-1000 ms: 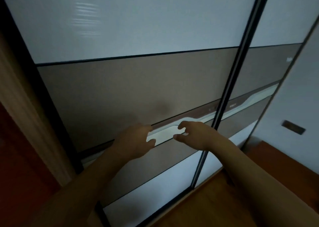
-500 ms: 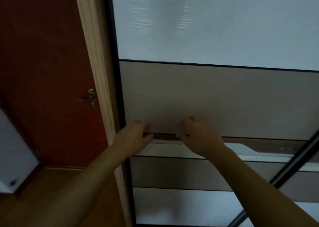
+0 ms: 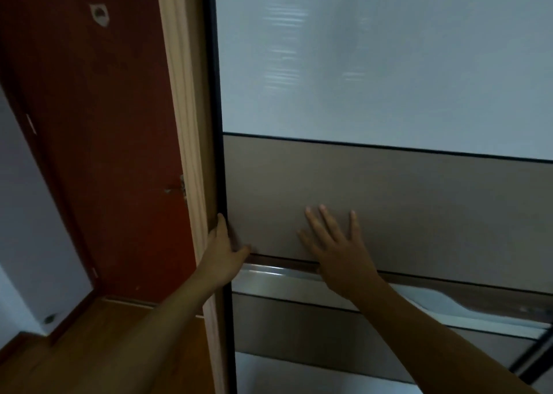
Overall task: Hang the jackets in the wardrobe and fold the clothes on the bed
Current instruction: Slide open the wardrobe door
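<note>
The wardrobe door (image 3: 434, 229) fills the right side of the view, and both hands are on it. The left hand (image 3: 223, 251) grasps the door's left edge: its thumb lies on the door's face and one finger runs up the black edge strip, while the other fingers are hidden behind the edge. The right hand (image 3: 338, 250) is released, with its palm flat and fingers spread on the brown band (image 3: 269, 184) across the middle of the door, right of the left hand and apart from it. Its heel covers part of the metal strip (image 3: 269, 274) just under that band.

Above the band is a glossy white panel (image 3: 389, 64) with blurred reflections. A dark rail (image 3: 535, 354) at the door's lower right is cut off by the frame, and I cannot tell what it belongs to. The inside of the wardrobe is hidden.

Left of the wardrobe door stand one pale wooden post (image 3: 182, 124) and one red-brown room door (image 3: 104, 154) with one door handle (image 3: 175, 188), partly hidden by the post. The wooden floor (image 3: 89, 333) lies below.

Counted: two hands, one wardrobe door, one room door.
</note>
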The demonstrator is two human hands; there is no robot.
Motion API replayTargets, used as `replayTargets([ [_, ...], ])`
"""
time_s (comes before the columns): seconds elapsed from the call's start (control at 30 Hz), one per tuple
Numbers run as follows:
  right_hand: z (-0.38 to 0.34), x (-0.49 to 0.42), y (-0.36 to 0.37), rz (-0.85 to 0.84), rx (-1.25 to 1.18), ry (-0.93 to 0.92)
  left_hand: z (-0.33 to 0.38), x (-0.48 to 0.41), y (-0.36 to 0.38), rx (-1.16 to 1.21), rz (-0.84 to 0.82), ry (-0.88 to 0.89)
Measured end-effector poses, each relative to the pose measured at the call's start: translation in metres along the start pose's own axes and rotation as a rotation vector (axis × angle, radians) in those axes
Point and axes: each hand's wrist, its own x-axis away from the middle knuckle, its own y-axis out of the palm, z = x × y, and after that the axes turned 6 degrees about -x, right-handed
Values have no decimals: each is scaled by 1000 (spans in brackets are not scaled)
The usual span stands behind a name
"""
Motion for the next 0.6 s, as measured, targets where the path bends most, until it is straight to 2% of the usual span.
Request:
replayTargets([
  [0.2,6,-4,13,14,-26,16,1,-25,5,49,41,-48],
  [0.5,26,18,10,29,-17,13,9,-36,18,-72,-63,-38],
  [0.6,33,30,7,51,-88,60,21,-32,27,-108,-114,-2],
])
